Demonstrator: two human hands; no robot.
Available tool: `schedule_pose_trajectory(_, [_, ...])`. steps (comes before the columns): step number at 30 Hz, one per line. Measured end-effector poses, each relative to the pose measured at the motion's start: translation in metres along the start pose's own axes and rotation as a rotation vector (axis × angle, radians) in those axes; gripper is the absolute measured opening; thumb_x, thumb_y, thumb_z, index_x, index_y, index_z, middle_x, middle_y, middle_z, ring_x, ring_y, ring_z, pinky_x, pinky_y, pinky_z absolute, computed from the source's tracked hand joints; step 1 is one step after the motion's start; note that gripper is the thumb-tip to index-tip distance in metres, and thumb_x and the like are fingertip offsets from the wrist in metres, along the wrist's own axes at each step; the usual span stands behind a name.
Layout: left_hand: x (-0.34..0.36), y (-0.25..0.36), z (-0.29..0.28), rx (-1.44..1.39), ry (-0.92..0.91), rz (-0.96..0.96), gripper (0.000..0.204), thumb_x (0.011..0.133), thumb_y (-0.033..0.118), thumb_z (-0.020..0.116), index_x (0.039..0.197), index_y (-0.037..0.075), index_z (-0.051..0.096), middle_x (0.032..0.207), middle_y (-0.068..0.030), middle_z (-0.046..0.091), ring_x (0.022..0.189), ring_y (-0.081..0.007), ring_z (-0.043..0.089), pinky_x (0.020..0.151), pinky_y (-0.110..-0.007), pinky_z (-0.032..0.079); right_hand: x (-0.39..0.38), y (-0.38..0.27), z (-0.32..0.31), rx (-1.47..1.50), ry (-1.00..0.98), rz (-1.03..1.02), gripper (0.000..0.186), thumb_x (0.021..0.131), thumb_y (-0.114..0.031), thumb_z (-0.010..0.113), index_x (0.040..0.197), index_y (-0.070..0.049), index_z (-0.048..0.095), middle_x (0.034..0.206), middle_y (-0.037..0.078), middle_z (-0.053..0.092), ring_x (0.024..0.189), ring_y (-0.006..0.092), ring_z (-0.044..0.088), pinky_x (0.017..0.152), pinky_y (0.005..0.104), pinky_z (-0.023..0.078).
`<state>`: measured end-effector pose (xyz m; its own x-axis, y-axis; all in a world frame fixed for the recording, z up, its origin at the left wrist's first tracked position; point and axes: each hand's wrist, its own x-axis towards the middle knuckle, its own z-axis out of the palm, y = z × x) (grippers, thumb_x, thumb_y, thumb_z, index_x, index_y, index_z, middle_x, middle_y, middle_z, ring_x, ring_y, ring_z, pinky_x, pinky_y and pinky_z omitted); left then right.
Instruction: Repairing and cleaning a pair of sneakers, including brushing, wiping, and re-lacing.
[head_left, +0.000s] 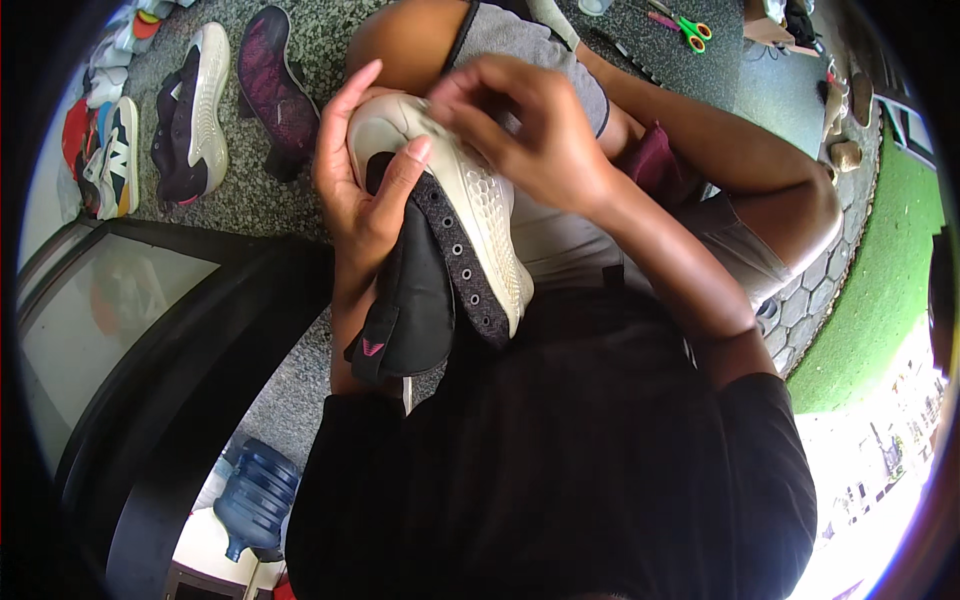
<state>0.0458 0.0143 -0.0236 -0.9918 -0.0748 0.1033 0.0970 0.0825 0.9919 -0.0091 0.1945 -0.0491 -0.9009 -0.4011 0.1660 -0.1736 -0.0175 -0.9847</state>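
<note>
A shoe with a cream, honeycomb-patterned sole (480, 210) and a dark speckled upper with eyelets (460, 260) points toe-away over my lap, its black heel and collar (405, 310) toward me. My left hand (365, 200) grips it around the toe, thumb pressed on the front. My right hand (520, 140) has its fingertips curled against the cream sole near the toe; whatever is between them, if anything, is too small or hidden to make out.
Several shoes (190, 125) and a purple-black shoe piece (275, 95) lie on the speckled floor at left. A black-framed glass panel (150, 370) and blue water jug (255, 500) are at lower left. Green-handled scissors (690, 30) lie beyond my bent leg (740, 160).
</note>
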Motion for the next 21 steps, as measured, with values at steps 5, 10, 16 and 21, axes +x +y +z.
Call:
schedule_pose_trajectory(5, [-0.006,0.028,0.01,-0.05,-0.032,0.158,0.096,0.078,0.004,0.083,0.155,-0.003,0.025,0.121,-0.0186,0.064,0.109,-0.0202,0.064,0.096,-0.033,0.053,0.041,-0.006,-0.004,0.33,-0.109,0.045,0.012,0.098,-0.009,0.069,0.105,0.0,0.07,0.09,0.005,0.071,0.081,0.0109,0.067,0.074,0.0271,0.055])
schedule_pose_trajectory(10, [-0.007,0.077,0.014,0.002,-0.151,0.163,0.072,0.061,0.026,0.102,0.118,-0.005,0.068,0.107,-0.0132,0.073,0.089,-0.0168,0.071,0.081,-0.031,0.059,-0.002,-0.052,-0.045,0.674,-0.2,0.145,0.016,0.105,-0.009,0.061,0.117,0.002,0.061,0.1,0.012,0.069,0.086,0.016,0.07,0.074,0.0299,0.058])
schedule_pose_trajectory(16, [-0.011,0.106,0.034,0.123,-0.375,0.219,0.047,0.064,0.026,0.1,0.095,0.001,0.074,0.089,-0.0095,0.077,0.079,-0.0188,0.077,0.069,-0.03,0.06,-0.044,-0.091,-0.076,0.678,-0.154,0.09,0.021,0.098,0.001,0.069,0.117,0.006,0.068,0.101,0.009,0.073,0.089,0.0103,0.069,0.079,0.0253,0.057])
schedule_pose_trajectory(21, [-0.02,0.12,0.056,0.275,-0.443,0.316,0.044,0.067,0.027,0.098,0.091,0.002,0.072,0.085,-0.01,0.075,0.075,-0.0199,0.076,0.066,-0.029,0.059,-0.058,-0.106,-0.088,0.257,-0.32,-0.238,0.009,0.093,-0.003,0.076,0.101,0.0,0.072,0.09,0.005,0.072,0.082,0.0127,0.069,0.074,0.0278,0.053])
